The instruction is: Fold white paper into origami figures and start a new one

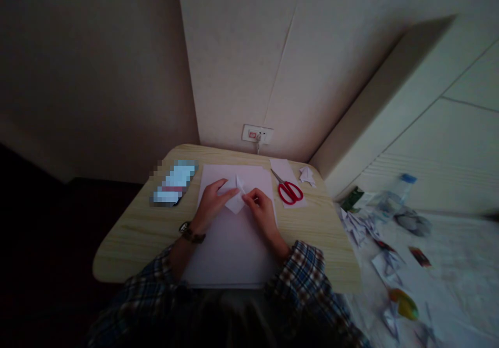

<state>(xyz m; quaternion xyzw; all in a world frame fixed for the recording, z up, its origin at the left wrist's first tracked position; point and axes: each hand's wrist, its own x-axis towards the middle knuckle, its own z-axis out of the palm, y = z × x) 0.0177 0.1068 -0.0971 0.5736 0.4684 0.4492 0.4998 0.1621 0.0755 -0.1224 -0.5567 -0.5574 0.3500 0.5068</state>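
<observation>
Between my hands is a small folded piece of white paper (pixel 235 204), with a narrow point standing up at its top. My left hand (pixel 212 201) grips its left side, thumb on top and fingers partly behind it. The fingertips of my right hand (pixel 260 209) pinch its right edge. Both hands are over a stack of white paper sheets (pixel 234 254) on the wooden table. Right of the stack, red-handled scissors (pixel 289 192) lie partly on a white paper strip (pixel 284 169). A small folded paper figure (pixel 307 176) sits near the table's back right corner.
A phone (pixel 175 182) with a blurred-out screen lies on the table (pixel 136 239) at the left. Behind the table, a wall socket (pixel 257 134) has a plug in it. To the right, a white bed surface holds a bottle (pixel 397 192), folded papers (pixel 360 226) and other small items.
</observation>
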